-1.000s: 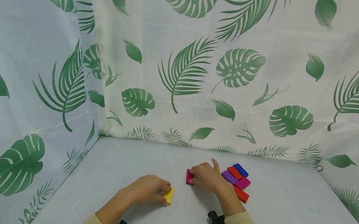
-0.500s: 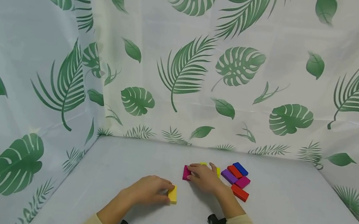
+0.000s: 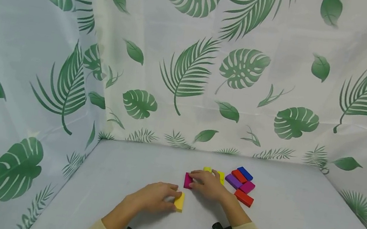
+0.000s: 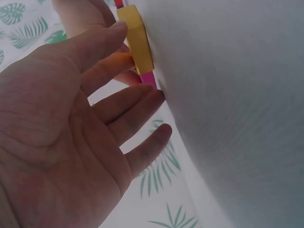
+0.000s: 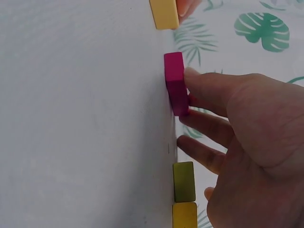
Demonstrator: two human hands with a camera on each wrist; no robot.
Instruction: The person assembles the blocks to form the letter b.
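In the head view my left hand (image 3: 155, 197) pinches a yellow block (image 3: 179, 202) between thumb and index finger, low at the table top. The left wrist view has the thumb at one end of the yellow block (image 4: 136, 40), while the other fingers are spread. Just beyond it, my right hand (image 3: 209, 186) pinches a magenta block (image 3: 188, 180). From the right wrist, the thumb lies against the side of the magenta block (image 5: 175, 83), fingertips at its far end.
Two more yellow blocks (image 3: 221, 176) lie behind the right hand, partly covered by it. To their right is a cluster of blue (image 3: 245, 173), red (image 3: 243, 198), purple (image 3: 233, 181) and magenta blocks (image 3: 247, 187). A leaf-patterned curtain (image 3: 189, 72) stands behind the white table (image 3: 295, 224).
My left hand has slid the yellow block to the right, and my right hand has shifted the magenta block slightly left. The yellow blocks behind the right hand show more now.
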